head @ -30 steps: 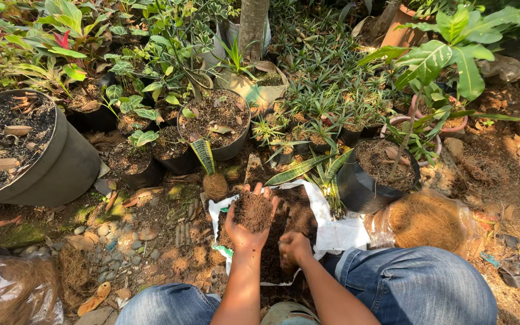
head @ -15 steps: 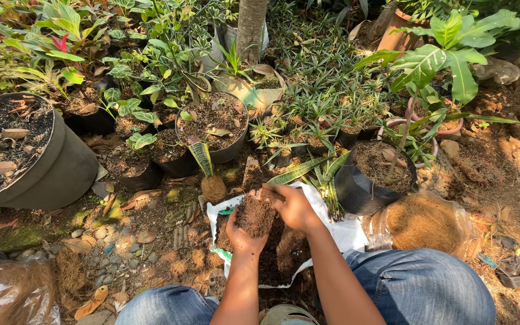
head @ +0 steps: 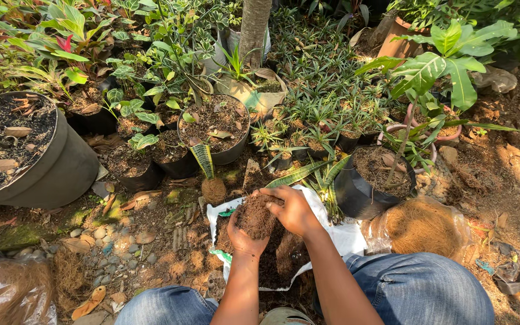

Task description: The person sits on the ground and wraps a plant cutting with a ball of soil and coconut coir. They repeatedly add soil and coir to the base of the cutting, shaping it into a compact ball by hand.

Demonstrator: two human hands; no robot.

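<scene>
My left hand (head: pixel 243 236) is cupped under a clump of dark brown soil (head: pixel 256 218), held above an open white sack (head: pixel 332 232) full of the same soil. My right hand (head: pixel 295 209) presses against the right side of the clump, fingers curled over its top. A small snake plant cutting with a round root ball (head: pixel 210 179) stands on the ground just left of the sack. More snake plant leaves (head: pixel 308 173) lie at the sack's far edge.
A large grey pot (head: pixel 55 171) stands at left, several black nursery pots (head: pixel 218 126) with plants behind. A black grow bag (head: pixel 365 186) sits right of the sack, a clear bag of coconut fibre (head: pixel 422 227) beside my knee. Pebbles (head: pixel 115 247) cover the ground at left.
My right hand rose from the sack and came onto the soil clump in my left hand, closing over its right side. The left hand stayed nearly in place.
</scene>
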